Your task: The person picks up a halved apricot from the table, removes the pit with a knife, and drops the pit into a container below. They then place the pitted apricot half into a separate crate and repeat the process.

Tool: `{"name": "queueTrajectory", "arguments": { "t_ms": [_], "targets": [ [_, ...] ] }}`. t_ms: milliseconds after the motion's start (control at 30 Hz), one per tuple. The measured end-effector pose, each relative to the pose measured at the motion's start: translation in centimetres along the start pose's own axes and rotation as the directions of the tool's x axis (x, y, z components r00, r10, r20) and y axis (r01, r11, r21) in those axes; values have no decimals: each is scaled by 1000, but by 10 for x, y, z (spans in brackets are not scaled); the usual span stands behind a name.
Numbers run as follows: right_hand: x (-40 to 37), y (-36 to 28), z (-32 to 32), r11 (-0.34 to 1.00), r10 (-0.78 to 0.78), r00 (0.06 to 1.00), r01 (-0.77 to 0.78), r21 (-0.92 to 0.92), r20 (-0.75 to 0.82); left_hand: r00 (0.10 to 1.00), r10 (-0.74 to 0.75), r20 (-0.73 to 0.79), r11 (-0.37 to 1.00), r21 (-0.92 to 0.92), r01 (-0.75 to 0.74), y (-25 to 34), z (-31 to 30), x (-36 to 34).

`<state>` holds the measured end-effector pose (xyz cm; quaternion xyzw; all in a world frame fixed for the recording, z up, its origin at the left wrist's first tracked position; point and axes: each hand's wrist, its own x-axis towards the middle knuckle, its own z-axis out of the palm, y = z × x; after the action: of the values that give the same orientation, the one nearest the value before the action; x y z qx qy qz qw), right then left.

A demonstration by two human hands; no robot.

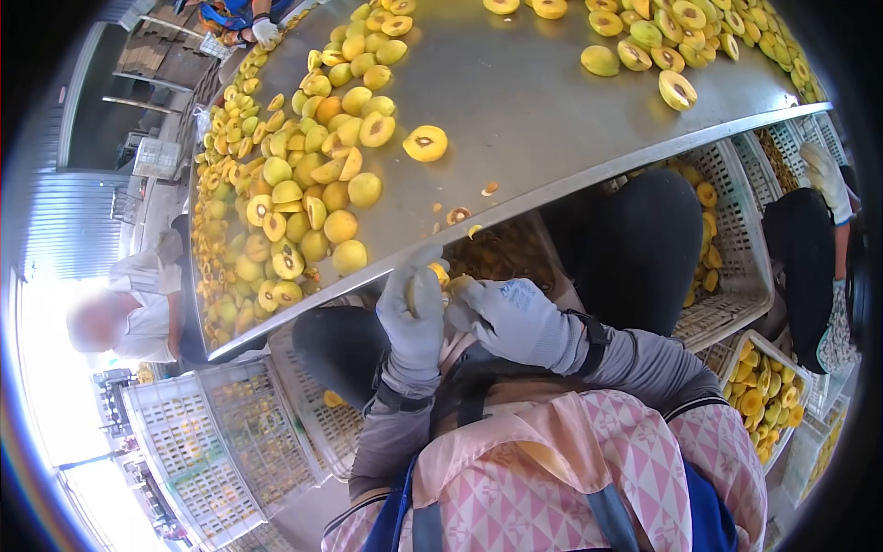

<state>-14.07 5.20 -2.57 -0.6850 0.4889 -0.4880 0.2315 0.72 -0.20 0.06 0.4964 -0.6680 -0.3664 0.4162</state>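
My left hand [411,317], in a pale grey work glove, is closed around a piece of yellow peach [441,274] just below the metal table's edge. My right hand [522,322], gloved the same way, is right beside it with the fingers pinched together toward the fruit. What the right fingers hold is too small and hidden to make out. On the steel table [497,120] lie many halved yellow peaches [340,225], some with brown pit hollows showing. One half [425,143] lies apart from the pile. Pit scraps [458,215] sit near the edge.
White plastic crates [736,267] with fruit stand under the table and at my right, one heaped with peaches [763,396]. More crates [216,442] stand at left. Co-workers sit around: a gloved hand [266,33] at top, a light-shirted person [143,308] left, another gloved hand [825,182] right.
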Motion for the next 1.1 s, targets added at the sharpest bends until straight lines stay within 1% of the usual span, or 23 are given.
{"name": "queueTrajectory", "arguments": {
  "t_ms": [67, 100, 133, 200, 267, 367, 400, 433, 500, 533, 567, 600, 633, 700, 767, 800, 833, 867, 900, 933, 1000, 1067, 1100],
  "targets": [
    [2, 6, 4, 992, 104, 985, -113, 61, 138, 999, 37, 3, 999, -17, -37, 3, -1, -1],
    [5, 8, 3, 981, 155, 966, -174, 81, 206, 999, 6, 42, 999, -41, -4, 5, -2, -1],
    [7, 7, 0, 956, 186, 951, -233, 177, 247, 996, -22, 83, 997, -68, 27, 6, -3, 1],
    [12, 4, -9, 868, 239, 912, -355, 348, 333, 988, -53, 147, 986, -150, 76, 4, -3, 3],
    [13, 3, -14, 754, 295, 834, -503, 423, 466, 981, -63, 183, 963, -249, 108, -3, -5, 2],
    [16, -4, -24, 593, 329, 735, -649, 476, 593, 996, -24, 82, 966, -254, 44, -2, -5, -1],
    [17, -5, -27, 545, 331, 706, -684, 484, 626, 998, 24, 64, 984, -177, -13, -8, -8, -1],
    [16, -5, -28, 622, 314, 754, -622, 475, 577, 996, 72, 47, 993, -93, -68, -17, -15, -1],
    [13, -4, -25, 756, 246, 840, -479, 447, 483, 999, 41, 25, 998, -50, -40, -20, -39, -3],
    [9, 1, -21, 873, 217, 868, -378, 309, 447, 999, -39, 20, 994, -100, 41, -11, -54, -8],
    [2, 8, -15, 952, 176, 894, -261, 158, 413, 1000, 2, -18, 1000, 2, -2, -7, -72, -13],
    [0, 9, -12, 978, 165, 898, -202, 51, 409, 997, 43, -56, 994, 106, -37, -3, -90, -18],
    [-2, 10, -8, 988, 153, 901, -142, -57, 405, 994, 75, -84, 959, 279, -48, 1, -114, -24],
    [-1, 6, -6, 972, 216, 875, -151, -179, 434, 981, 138, -137, 799, 600, -28, 8, -164, -36],
    [-8, 14, -1, 980, 74, 924, 2, -200, 374, 962, 200, -185, 585, 810, 34, -45, -240, -51],
    [-11, 17, 2, 973, 3, 939, 76, -216, 344, 955, 34, -293, 652, 731, 201, -52, -262, -54],
    [-12, 18, 4, 973, 9, 935, 74, -220, 353, 914, -139, -381, 685, 629, 367, -51, -269, -53],
    [-12, 19, 5, 972, 13, 932, 74, -224, 363, 957, 6, -289, 610, 759, 226, -52, -270, -47],
    [-11, 19, 6, 971, 18, 927, 73, -229, 374, 975, 137, -175, 504, 860, 84, -48, -265, -32],
    [-9, 18, 6, 973, 34, 921, 58, -222, 389, 967, 250, -42, 372, 926, -56, -47, -257, -15],
    [-5, 12, 4, 977, 67, 906, 25, -213, 417, 989, 133, -58, 509, 861, -18, -66, -227, 25],
    [-6, 17, 7, 978, 71, 921, 11, -208, 384, 992, -122, 33, 542, 839, 38, -62, -174, 67],
    [-7, 19, 7, 979, 76, 928, 1, -206, 366, 977, -195, 81, 509, 860, 30, -70, -155, 83]
  ]
}}
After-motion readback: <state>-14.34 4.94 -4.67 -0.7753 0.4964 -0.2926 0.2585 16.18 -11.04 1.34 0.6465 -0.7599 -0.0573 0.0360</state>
